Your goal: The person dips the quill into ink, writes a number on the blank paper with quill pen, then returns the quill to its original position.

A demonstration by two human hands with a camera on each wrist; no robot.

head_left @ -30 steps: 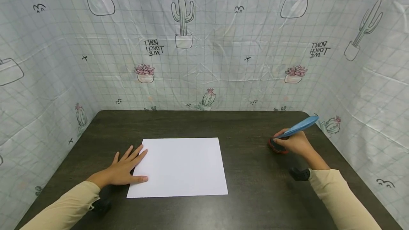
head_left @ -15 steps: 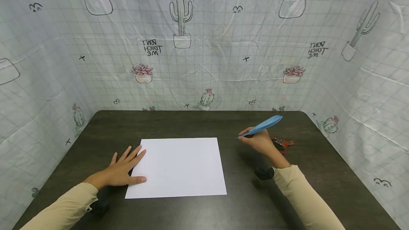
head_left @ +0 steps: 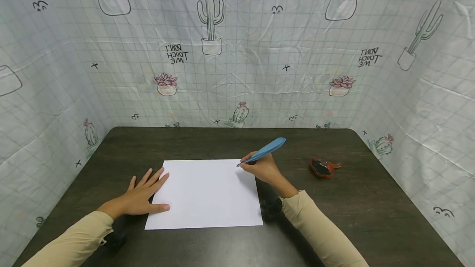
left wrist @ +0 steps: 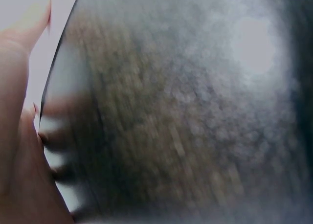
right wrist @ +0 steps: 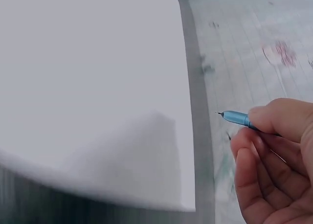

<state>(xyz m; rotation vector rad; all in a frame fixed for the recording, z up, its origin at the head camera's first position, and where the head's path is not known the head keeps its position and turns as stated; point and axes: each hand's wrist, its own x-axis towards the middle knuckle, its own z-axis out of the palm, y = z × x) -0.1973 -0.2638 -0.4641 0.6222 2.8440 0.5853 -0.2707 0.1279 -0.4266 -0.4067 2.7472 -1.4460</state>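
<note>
Pen point(head_left: 267, 149), pinched by the right hand point(head_left: 265, 169), has come over the paper's far-right corner point(head_left: 243, 170), likely within marking reach; left hand point(head_left: 140, 199) spreads across its left edge.

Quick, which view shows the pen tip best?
Right wrist: the pen tip shows close up, nothing covering it. Head shows it small, near the far right corner of the paper; left wrist doesn't show it.

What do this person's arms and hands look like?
The left sleeve and right sleeve are long, pale tan and wrinkled. The left hand and right hand wear no gloves. A black gadget shows beside the right sleeve, a dark shape beside the left.
</note>
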